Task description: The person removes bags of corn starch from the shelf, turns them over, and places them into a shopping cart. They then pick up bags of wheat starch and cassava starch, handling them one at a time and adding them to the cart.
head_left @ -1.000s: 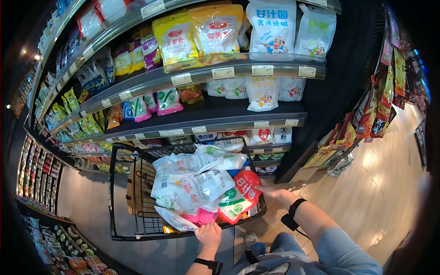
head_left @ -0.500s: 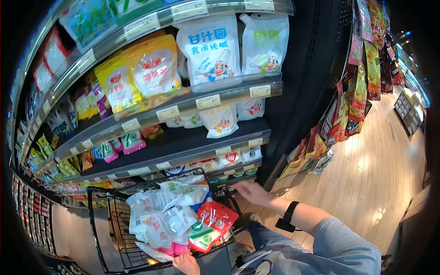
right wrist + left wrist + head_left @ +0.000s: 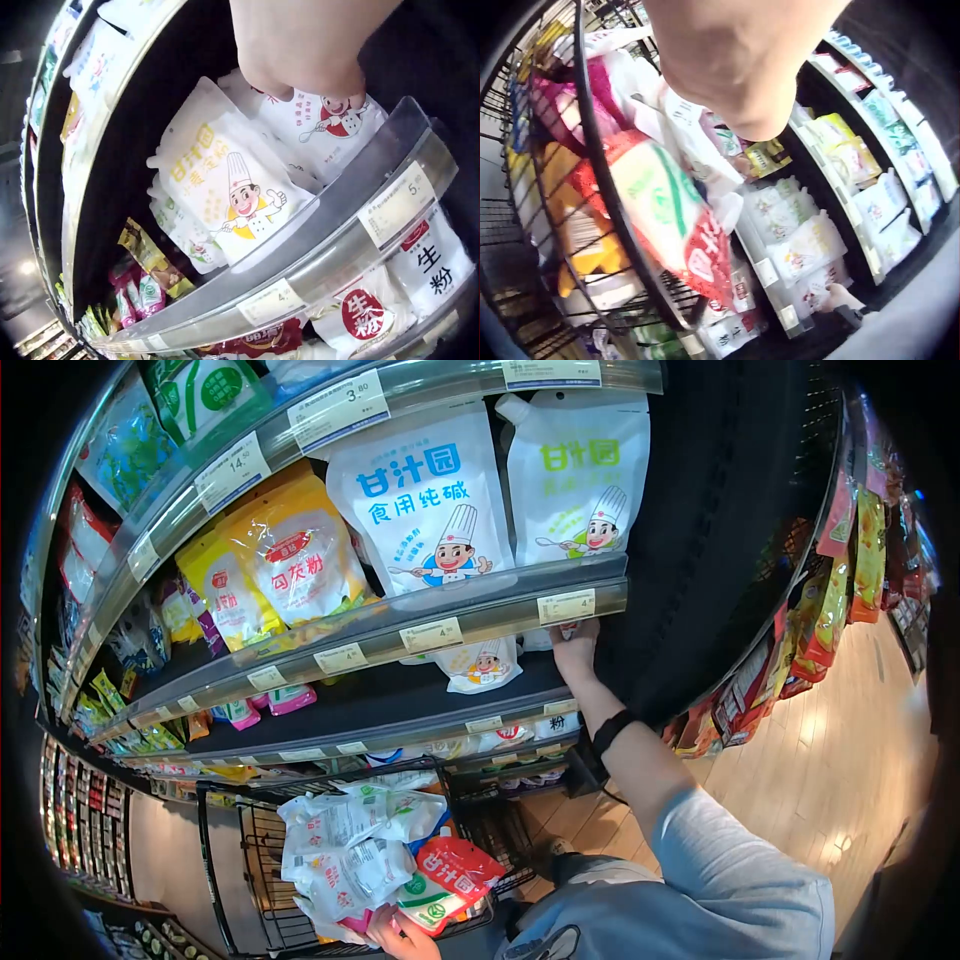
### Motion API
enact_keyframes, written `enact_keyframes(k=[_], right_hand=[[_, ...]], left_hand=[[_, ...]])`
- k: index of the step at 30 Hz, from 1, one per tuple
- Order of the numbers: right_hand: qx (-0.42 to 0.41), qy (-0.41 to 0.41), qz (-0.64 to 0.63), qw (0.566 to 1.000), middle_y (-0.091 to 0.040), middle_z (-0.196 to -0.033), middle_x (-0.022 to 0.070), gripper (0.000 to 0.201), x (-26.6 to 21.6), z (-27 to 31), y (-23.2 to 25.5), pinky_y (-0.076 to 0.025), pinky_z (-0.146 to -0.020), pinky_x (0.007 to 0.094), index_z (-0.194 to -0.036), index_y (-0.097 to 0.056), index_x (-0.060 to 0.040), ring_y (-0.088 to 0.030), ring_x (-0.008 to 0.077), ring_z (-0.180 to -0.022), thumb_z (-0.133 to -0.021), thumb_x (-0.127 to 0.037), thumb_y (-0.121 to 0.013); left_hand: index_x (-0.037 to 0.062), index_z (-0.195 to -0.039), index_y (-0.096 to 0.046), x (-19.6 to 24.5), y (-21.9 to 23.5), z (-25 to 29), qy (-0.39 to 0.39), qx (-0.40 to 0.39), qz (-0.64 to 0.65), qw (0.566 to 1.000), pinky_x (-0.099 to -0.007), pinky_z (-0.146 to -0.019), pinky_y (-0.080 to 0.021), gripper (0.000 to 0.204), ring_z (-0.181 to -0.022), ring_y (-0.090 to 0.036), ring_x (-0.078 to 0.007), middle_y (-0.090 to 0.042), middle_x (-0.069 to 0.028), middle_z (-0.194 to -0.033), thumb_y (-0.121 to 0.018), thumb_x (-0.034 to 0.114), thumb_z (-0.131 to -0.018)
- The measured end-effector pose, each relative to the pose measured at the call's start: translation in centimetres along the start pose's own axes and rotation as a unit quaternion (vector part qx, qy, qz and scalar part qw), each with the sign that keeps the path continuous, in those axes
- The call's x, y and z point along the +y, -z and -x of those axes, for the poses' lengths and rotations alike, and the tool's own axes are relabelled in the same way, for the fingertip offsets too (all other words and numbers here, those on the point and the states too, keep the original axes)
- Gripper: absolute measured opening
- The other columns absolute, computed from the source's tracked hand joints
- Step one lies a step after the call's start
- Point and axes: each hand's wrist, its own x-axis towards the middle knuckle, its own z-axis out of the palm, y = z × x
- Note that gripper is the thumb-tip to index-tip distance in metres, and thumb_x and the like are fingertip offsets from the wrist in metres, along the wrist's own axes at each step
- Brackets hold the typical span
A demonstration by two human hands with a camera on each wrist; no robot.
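My right hand [image 3: 575, 652] reaches under a shelf lip and grips the top of a white pouch with a red-printed chef [image 3: 339, 120]. Its fingers curl over the pouch's upper edge in the right wrist view. Beside it stands a white pouch with a yellow-printed chef [image 3: 238, 191]. My left hand [image 3: 402, 938] is at the near side of a black wire shopping cart [image 3: 215, 860], by a pink bag and white pouches [image 3: 345, 875]; its fingers are largely hidden. A red pouch [image 3: 460, 870] lies on top of the cart's load, near that hand.
Above my right hand a shelf edge with price tags [image 3: 430, 636] holds large white pouches [image 3: 425, 500] and yellow bags [image 3: 300, 545]. Bags of starch [image 3: 364, 315] sit on the shelf below. Hanging packets [image 3: 800, 650] line the right, over a wooden floor [image 3: 800, 760].
My right hand has left the red pouch in the cart, moved up to the shelf and taken hold of a white pouch. The left hand stays at the cart's near side.
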Motion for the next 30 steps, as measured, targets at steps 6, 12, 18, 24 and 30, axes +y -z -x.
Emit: enact_keyframes(k=[6, 12, 18, 24, 30], right_hand=[[-0.005, 0.160, 0.255, 0.954, -0.055, -0.120, 0.0140, 0.055, 4.2, -3.4, -2.3, -0.029, -0.100, 0.0516, -0.118, -0.057, -0.0118, -0.047, 0.0357, -0.113, -0.077, -0.049, -0.058], [0.015, 0.128, 0.344, 0.930, -0.054, -0.123, 0.0126, 0.055, 2.0, -2.4, -1.9, -0.028, -0.101, 0.0517, -0.119, -0.055, -0.0110, -0.042, 0.0312, -0.121, -0.079, -0.049, -0.055], [-0.008, 0.120, 0.297, 0.947, -0.054, -0.121, 0.0130, 0.051, -0.3, -1.5, -0.7, -0.033, -0.101, 0.0449, -0.116, -0.054, -0.0077, -0.049, 0.0306, -0.112, -0.073, -0.031, -0.069], [-0.075, -0.148, 0.070, 0.984, -0.055, -0.111, 0.0190, 0.063, -7.3, -0.6, 3.3, -0.042, -0.091, 0.0434, -0.118, -0.046, -0.0032, -0.052, 0.0311, -0.106, -0.064, -0.010, -0.077], [-0.022, -0.047, 0.145, 0.988, -0.058, -0.104, 0.0227, 0.043, -4.5, 1.9, 3.8, -0.043, -0.088, 0.0451, -0.104, -0.056, 0.0020, -0.053, 0.0389, -0.104, -0.072, -0.020, -0.073]], left_hand=[[-0.0028, -0.092, -0.058, 1.8, 1.4, -2.0, 0.007, -0.011, 0.032, 0.999, -0.0481, -0.084, -0.041, 0.017, -0.086, -0.054, -0.0379, -0.060, -0.0205, -0.093, -0.050, 0.012, -0.089], [-0.0081, -0.094, -0.058, 2.2, 2.7, -2.9, 0.214, -0.048, 0.142, 0.965, -0.0407, -0.075, -0.046, 0.020, -0.082, -0.056, -0.0351, -0.060, -0.0219, -0.089, -0.049, 0.009, -0.090], [-0.0070, -0.099, -0.057, -0.7, 2.2, -3.5, 0.103, -0.092, 0.149, 0.979, -0.0387, -0.076, -0.046, 0.020, -0.085, -0.055, -0.0298, -0.058, -0.0180, -0.093, -0.051, 0.009, -0.089], [-0.0052, -0.098, -0.055, 0.6, 1.2, -5.5, 0.064, -0.124, 0.239, 0.961, -0.0395, -0.081, -0.044, 0.016, -0.088, -0.055, -0.0300, -0.057, -0.0171, -0.096, -0.051, 0.008, -0.089], [-0.0023, -0.092, -0.060, 0.6, 0.1, -6.6, -0.019, -0.159, 0.228, 0.960, -0.0383, -0.080, -0.045, 0.013, -0.087, -0.057, -0.0293, -0.061, -0.0161, -0.093, -0.054, 0.008, -0.087]])
